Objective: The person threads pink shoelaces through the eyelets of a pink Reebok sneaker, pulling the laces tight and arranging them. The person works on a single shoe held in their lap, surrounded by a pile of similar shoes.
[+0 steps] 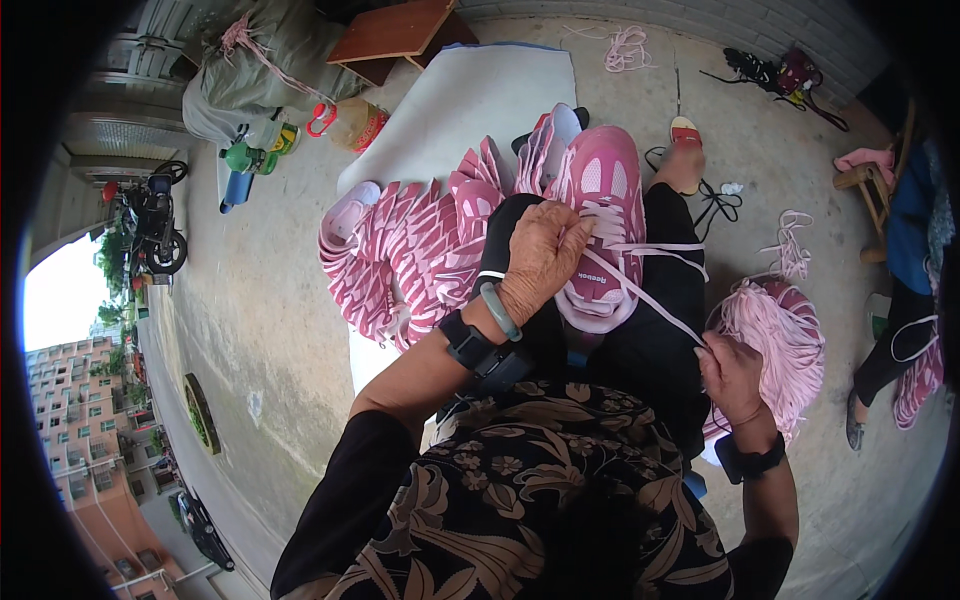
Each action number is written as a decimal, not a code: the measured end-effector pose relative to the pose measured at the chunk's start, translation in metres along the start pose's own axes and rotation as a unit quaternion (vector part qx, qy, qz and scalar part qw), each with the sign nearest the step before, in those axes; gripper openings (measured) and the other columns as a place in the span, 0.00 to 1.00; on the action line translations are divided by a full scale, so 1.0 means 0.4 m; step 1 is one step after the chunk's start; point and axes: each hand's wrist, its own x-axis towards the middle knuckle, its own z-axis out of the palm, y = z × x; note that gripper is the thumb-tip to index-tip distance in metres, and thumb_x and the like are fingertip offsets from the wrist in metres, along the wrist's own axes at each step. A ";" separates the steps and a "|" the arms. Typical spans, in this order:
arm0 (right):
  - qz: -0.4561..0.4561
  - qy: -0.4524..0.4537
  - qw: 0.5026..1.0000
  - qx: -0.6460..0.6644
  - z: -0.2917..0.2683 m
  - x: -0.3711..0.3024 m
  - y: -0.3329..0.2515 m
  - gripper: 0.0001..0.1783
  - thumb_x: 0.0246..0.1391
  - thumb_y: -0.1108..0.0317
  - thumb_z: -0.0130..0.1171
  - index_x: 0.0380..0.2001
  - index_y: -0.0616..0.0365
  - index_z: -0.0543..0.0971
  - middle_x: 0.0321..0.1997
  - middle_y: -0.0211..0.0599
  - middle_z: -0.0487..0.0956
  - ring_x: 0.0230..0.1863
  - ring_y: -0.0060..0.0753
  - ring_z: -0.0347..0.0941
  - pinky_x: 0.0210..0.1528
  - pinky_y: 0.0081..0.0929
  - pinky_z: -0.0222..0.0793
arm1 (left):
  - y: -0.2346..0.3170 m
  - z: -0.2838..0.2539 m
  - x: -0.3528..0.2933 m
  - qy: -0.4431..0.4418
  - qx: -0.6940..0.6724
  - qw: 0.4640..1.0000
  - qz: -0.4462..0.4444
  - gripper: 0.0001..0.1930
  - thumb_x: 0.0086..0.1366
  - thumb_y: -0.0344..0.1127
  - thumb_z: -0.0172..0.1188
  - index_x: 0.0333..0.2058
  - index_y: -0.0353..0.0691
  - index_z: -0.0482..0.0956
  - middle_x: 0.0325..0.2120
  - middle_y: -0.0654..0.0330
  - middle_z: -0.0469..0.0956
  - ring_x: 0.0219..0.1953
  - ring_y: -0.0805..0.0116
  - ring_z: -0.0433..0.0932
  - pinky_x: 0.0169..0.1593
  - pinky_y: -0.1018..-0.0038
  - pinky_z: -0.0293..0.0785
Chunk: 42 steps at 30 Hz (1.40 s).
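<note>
1. Concrete floor [270,330] is below.
2. Right hand [731,378], at the pink shoe [605,195]'s 5 o'clock, pinches a lace [660,310].
3. Left hand [545,247], at 9 o'clock, presses fingers together.
4. The shoe is between the knees, at the body's 12 o'clock.
5. Farther, a motorcycle [158,225] at 9 o'clock.

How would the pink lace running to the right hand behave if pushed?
The lace would likely buckle and probably weighs little, being long and thin. It seems floppy: another length bends loosely over the dark trousers.
</note>
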 end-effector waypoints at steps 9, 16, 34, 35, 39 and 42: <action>0.018 0.017 1.000 0.014 0.164 0.242 -0.129 0.40 0.35 0.57 0.66 0.49 0.62 0.58 0.42 0.49 0.70 0.35 0.46 0.75 0.33 0.32 0.72 | 0.048 0.060 -0.020 -0.044 0.152 0.978 0.134 0.07 0.43 0.30 0.60 0.26 0.40 0.80 0.40 0.59 0.73 0.47 0.58 0.67 0.49 0.62 0.60; 0.011 0.044 0.999 -0.021 0.221 0.235 -0.119 0.27 0.41 0.69 0.56 0.47 0.66 0.64 0.40 0.52 0.70 0.34 0.51 0.73 0.34 0.36 0.72 | 0.032 0.071 -0.021 -0.025 0.173 0.980 0.099 0.09 0.40 0.30 0.59 0.26 0.41 0.79 0.44 0.60 0.71 0.49 0.57 0.66 0.49 0.61 0.59; -0.041 0.123 0.987 0.098 0.250 0.239 -0.063 0.27 0.42 0.79 0.50 0.50 0.64 0.63 0.35 0.47 0.72 0.23 0.35 0.74 0.26 0.27 0.70 | 0.056 0.081 0.001 -0.052 0.248 0.953 0.166 0.06 0.43 0.28 0.56 0.24 0.36 0.76 0.48 0.58 0.66 0.54 0.56 0.62 0.56 0.50 0.51; -0.010 0.089 0.988 0.123 0.239 0.227 -0.068 0.26 0.43 0.78 0.51 0.50 0.63 0.62 0.35 0.46 0.72 0.23 0.32 0.74 0.24 0.25 0.70 | 0.062 0.065 -0.004 -0.060 0.242 0.954 0.165 0.06 0.43 0.28 0.56 0.24 0.36 0.75 0.48 0.58 0.66 0.54 0.55 0.61 0.56 0.50 0.50; 0.192 0.004 0.910 0.368 0.190 0.213 -0.081 0.23 0.50 0.71 0.54 0.49 0.60 0.60 0.36 0.45 0.72 0.25 0.30 0.75 0.22 0.20 0.72 | 0.048 -0.063 -0.052 -0.081 0.238 0.952 0.176 0.04 0.45 0.26 0.54 0.23 0.36 0.72 0.49 0.56 0.66 0.55 0.53 0.61 0.57 0.49 0.49; 0.287 0.040 0.828 0.480 0.177 0.224 -0.087 0.24 0.49 0.67 0.57 0.45 0.65 0.60 0.32 0.44 0.73 0.21 0.31 0.74 0.17 0.21 0.70 | -0.068 -0.225 -0.149 -0.060 0.320 0.941 0.097 0.02 0.47 0.25 0.52 0.23 0.36 0.70 0.49 0.54 0.67 0.54 0.50 0.61 0.57 0.51 0.49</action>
